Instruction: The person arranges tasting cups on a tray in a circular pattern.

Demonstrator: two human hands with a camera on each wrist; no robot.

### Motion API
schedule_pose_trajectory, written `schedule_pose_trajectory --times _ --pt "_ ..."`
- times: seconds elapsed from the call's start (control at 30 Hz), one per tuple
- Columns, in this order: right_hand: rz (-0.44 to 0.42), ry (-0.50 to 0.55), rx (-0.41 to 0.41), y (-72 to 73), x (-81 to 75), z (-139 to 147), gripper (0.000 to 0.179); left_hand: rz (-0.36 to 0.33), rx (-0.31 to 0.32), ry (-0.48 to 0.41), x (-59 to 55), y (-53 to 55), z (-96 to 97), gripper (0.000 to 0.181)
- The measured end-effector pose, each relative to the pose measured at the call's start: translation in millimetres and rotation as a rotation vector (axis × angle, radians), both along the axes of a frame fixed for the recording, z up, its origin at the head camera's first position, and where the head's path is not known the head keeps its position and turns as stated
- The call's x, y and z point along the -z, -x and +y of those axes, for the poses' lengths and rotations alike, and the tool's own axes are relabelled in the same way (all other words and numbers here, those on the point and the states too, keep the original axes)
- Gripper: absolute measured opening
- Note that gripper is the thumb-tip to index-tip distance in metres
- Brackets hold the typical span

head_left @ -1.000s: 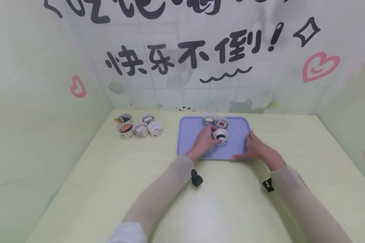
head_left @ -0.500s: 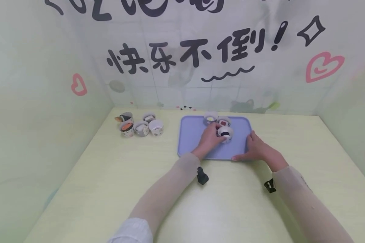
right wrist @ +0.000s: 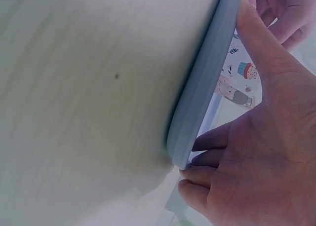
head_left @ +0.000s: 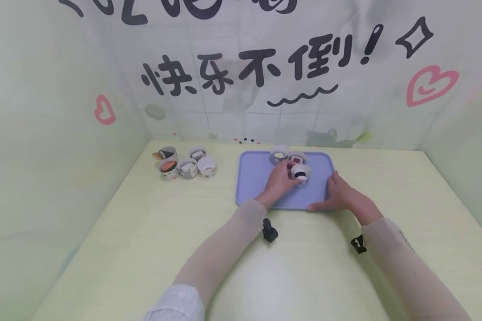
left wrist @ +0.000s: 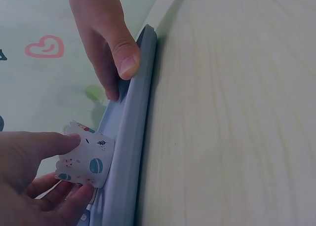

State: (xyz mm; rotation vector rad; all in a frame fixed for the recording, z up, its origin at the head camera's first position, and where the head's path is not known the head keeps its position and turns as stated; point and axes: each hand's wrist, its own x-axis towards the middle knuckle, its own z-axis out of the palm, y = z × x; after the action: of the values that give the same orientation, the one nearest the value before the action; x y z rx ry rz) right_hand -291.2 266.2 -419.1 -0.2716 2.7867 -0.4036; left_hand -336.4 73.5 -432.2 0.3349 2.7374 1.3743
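My left hand (head_left: 281,180) grips a printed paper baking cup (head_left: 301,174) by its side, thumb and fingers on its wall. Inside that cup lies a black-and-white piece like sushi. In the left wrist view the held cup (left wrist: 89,159) rests on or just above the blue tray (left wrist: 126,137); I cannot tell which. My right hand (head_left: 343,196) holds the tray (head_left: 253,178) at its near right corner, thumb along the front rim, fingers at the right side. Behind the held cup stand a cup (head_left: 297,157) with a red-and-white piece and a cup (head_left: 279,154) with a yellowish piece.
Several filled paper cups (head_left: 188,168) stand close together at the table's back left. A printed wall sheet (head_left: 225,125) rises directly behind the table (head_left: 152,232), with side sheets left and right. Both wrists wear small black camera mounts.
The left hand and its cup have shifted slightly right and back across the tray. The right hand keeps its place on the tray. The head view has tilted a little.
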Motion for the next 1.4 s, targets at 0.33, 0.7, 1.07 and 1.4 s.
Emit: schedule_pose_trajectory --times 0.33,0.7,1.07,1.4 --pt "0.001 0.032 0.011 -2.4 2.2 1 0.14 -0.021 -0.003 -0.041 1.9 -2.2 2.4 0.052" --pt "-0.006 0.022 0.015 -6.3 6.5 0 0.137 -0.054 -0.019 -0.052 1.8 -4.3 -2.7 0.052" --pt "-0.023 -0.002 0.017 -3.5 3.6 -1 0.138 -0.042 -0.017 -0.115 -8.4 -1.5 -21.6 0.052" --pt "0.004 -0.002 0.007 -2.2 1.4 -2 0.138 -0.033 -0.023 -0.119 -17.0 1.5 -43.4 0.053"
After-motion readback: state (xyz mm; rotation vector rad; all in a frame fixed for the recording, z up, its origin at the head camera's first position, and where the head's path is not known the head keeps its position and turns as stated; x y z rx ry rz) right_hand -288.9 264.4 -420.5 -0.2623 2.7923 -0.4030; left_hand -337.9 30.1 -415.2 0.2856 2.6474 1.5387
